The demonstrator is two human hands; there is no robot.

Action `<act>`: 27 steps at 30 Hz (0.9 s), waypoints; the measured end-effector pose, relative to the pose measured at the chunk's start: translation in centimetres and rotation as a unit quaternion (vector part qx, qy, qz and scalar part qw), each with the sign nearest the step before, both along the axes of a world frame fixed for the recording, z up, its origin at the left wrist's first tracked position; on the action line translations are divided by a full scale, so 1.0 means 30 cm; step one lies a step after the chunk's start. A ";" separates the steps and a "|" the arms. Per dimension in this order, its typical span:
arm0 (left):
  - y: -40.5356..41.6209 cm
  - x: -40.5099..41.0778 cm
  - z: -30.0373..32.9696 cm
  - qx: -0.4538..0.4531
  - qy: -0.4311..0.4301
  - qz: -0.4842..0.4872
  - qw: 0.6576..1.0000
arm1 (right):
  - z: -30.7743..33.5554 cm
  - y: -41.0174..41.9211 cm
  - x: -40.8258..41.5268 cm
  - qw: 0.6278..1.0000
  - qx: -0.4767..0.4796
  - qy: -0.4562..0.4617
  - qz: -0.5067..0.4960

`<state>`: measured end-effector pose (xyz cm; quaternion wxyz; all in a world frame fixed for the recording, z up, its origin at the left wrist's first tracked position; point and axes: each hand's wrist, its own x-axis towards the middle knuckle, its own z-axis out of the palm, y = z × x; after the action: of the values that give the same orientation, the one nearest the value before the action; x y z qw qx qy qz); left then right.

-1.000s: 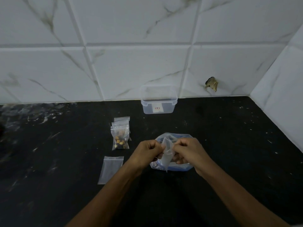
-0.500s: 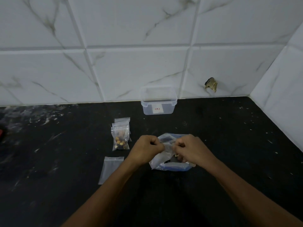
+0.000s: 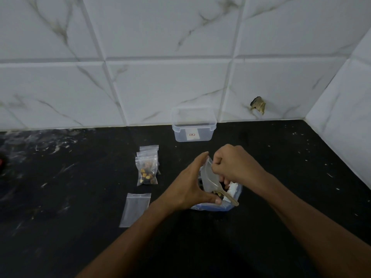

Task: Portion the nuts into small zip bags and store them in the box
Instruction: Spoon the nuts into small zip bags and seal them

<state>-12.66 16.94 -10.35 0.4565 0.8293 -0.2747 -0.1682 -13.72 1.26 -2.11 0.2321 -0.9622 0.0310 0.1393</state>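
My left hand (image 3: 190, 187) holds a small clear zip bag (image 3: 208, 178) upright between thumb and fingers, just above the large open nut bag (image 3: 230, 205) with a blue base. My right hand (image 3: 234, 165) is curled at the small bag's upper edge and pinches it, its lower fingers dipping into the large bag. A wooden spoon (image 3: 230, 199) lies in the large bag, handle pointing out to the right. Filled small bags of nuts (image 3: 147, 171) are stacked to the left. The clear plastic box (image 3: 193, 135) stands open by the wall.
One empty small zip bag (image 3: 136, 209) lies flat on the black countertop (image 3: 291, 177), left of my left forearm. White tiled walls close the back and right side. A small red object (image 3: 1, 161) sits at the far left edge.
Both hands were pinching the small bag's mouth side by side. Now my left hand has opened into a wider hold around the bag and my right hand has risen over its top edge.
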 end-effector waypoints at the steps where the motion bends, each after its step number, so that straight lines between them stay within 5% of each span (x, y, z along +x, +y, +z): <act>1: -0.009 -0.003 -0.002 -0.013 -0.008 0.014 1.000 | -0.001 0.004 0.002 1.000 -0.002 0.000 0.005; 9: 0.017 -0.016 -0.008 -0.113 -0.029 0.109 0.987 | -0.032 -0.040 -0.001 0.997 0.043 -0.061 -0.022; 14: 0.070 -0.021 -0.028 -0.195 0.034 0.144 0.970 | -0.196 -0.109 -0.067 0.994 -0.095 0.036 -0.045; 27: 0.081 -0.017 -0.068 -0.177 0.034 0.167 0.969 | -0.345 -0.092 -0.093 0.989 -0.116 0.076 -0.054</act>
<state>-13.19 19.36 -12.39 0.6264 0.7635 -0.1424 -0.0663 -16.51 -1.51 -12.46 0.1226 -0.9662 0.1160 0.1948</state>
